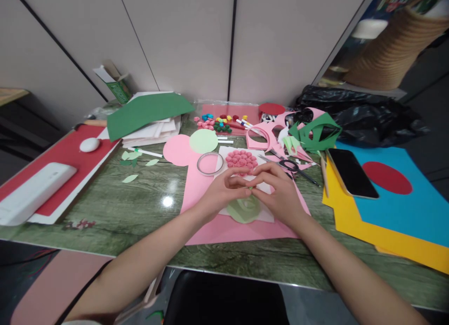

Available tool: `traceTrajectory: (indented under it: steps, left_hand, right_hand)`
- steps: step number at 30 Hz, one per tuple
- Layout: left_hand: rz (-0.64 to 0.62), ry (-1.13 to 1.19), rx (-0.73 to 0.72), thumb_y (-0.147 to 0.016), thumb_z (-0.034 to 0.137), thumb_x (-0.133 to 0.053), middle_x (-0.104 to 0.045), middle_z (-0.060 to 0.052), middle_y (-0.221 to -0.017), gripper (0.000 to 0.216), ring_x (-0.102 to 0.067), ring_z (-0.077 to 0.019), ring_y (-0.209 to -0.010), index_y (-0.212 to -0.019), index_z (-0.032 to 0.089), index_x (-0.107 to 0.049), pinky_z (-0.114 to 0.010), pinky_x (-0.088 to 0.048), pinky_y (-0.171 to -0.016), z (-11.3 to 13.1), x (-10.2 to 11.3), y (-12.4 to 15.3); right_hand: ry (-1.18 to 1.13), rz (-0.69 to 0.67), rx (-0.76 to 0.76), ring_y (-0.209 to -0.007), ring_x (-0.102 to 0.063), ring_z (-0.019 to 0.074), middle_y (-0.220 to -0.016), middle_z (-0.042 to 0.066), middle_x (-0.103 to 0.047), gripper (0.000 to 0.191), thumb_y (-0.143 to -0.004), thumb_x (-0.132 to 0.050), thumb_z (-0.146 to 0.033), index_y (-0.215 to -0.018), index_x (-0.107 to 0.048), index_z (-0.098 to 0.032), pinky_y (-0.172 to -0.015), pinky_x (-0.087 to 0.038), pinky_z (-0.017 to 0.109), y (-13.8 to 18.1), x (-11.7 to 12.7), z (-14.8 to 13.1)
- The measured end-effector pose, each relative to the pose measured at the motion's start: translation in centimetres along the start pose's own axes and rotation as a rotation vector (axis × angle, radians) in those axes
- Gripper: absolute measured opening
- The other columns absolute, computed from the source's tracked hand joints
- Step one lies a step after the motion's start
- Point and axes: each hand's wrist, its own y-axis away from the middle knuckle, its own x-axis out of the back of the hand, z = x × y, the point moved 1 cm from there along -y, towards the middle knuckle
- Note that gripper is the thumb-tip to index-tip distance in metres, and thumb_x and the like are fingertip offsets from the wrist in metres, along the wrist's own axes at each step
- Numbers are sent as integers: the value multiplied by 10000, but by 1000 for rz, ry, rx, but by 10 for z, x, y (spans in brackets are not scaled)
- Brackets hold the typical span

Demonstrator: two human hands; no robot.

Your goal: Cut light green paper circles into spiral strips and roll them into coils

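pale green paper spiral (244, 209): lies on the white paper sheet (267, 214), just under both hands and partly hidden by them; its top end rises to where the fingertips meet.
left hand (220, 191): curled nearly closed, thumb and forefinger pinching a small bright green bit at the spiral's upper end; exactly how much paper it holds cannot be told.
right hand (278, 188): also curled, fingertips pressed against the left hand's at the same green bit, palm resting over the white sheet.
handling, as a judgement: thin cut paper, very light and limp; it should bend and curl readily, crease if squeezed hard and tear along the cut edge. best taken at the free end between fingertip pads, with light pressure.
pink paper sheet (224, 229): large, flat on the green marbled tabletop (115, 208), under the white sheet.
cluster of small pink rolled paper rosettes (241, 159): just beyond the fingers, on white paper.
clear round ring (209, 163): beside the cluster, to its left.
light green paper circle (204, 140): farther back, overlapping a pink circle.
black-handled scissors (294, 168): right of the hands, near pink and green offcuts.
black smartphone (351, 172): face up on the yellow sheet (354, 222) and blue sheet (414, 208).
small coloured pompoms (214, 121): near the back wall.
dark green card (147, 112): atop a stack of white papers at left.
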Motion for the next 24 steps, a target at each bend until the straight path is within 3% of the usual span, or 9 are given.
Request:
traceTrajectory:
  steps: [11, 24]
  left_hand:
    - [-22, 5, 29, -641, 140, -791, -688, -7, -760, 459, -629, -136, -738, -1057, 180, -603, -293, -456, -748, 0, -5, 2]
    - [25, 31, -40, -672, 161, -770, -680, 1, -754, 421, -637, -141, -751, -1064, 203, -620, -281, -448, -742, 0, 3, 0]
  right_hand:
    - [-74, -29, -43, -827, -564, 194, -826, 8, -517, 186, -748, -626, -83, -655, -537, -216, -740, -473, 353, 1, -4, -4]
    - [-1, 3, 12, -863, -592, 212, -894, 45, -576, 102, -811, -630, -160, -837, -682, -244, -770, -500, 384, -1, 1, -6]
